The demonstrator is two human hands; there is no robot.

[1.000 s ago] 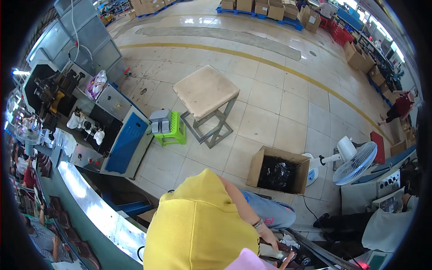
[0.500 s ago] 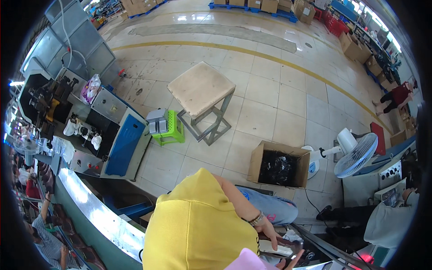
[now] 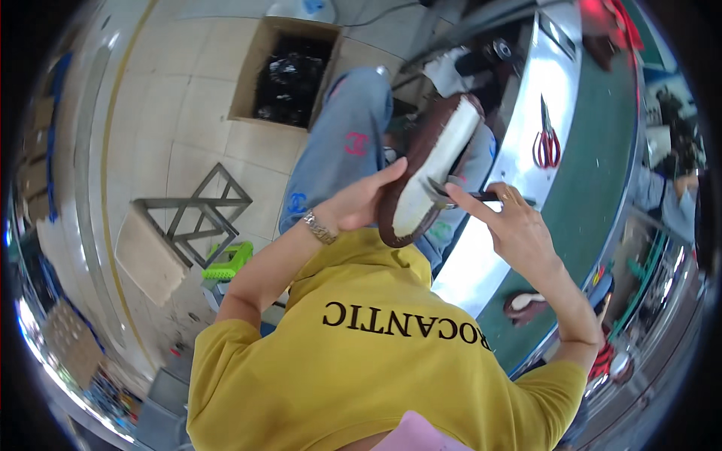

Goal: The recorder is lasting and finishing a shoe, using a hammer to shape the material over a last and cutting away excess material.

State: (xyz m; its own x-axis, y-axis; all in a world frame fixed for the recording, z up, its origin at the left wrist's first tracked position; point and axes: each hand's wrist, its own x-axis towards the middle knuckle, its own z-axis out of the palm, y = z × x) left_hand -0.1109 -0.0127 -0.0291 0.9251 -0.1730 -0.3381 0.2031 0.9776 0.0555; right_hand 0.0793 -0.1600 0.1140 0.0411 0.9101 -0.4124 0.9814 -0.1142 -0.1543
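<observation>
Only partly visible: tool handle (image 3: 488, 197) in right hand (image 3: 519, 229)

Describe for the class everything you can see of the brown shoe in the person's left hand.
The shoe has a dark brown, leather-looking upper, visible around the edge, and a whitish underside facing the camera. It slants over the jeans, one end toward the picture's upper right. The left hand holds its left side; the right hand holds a dark-handled tool at the underside, contact unclear.
</observation>
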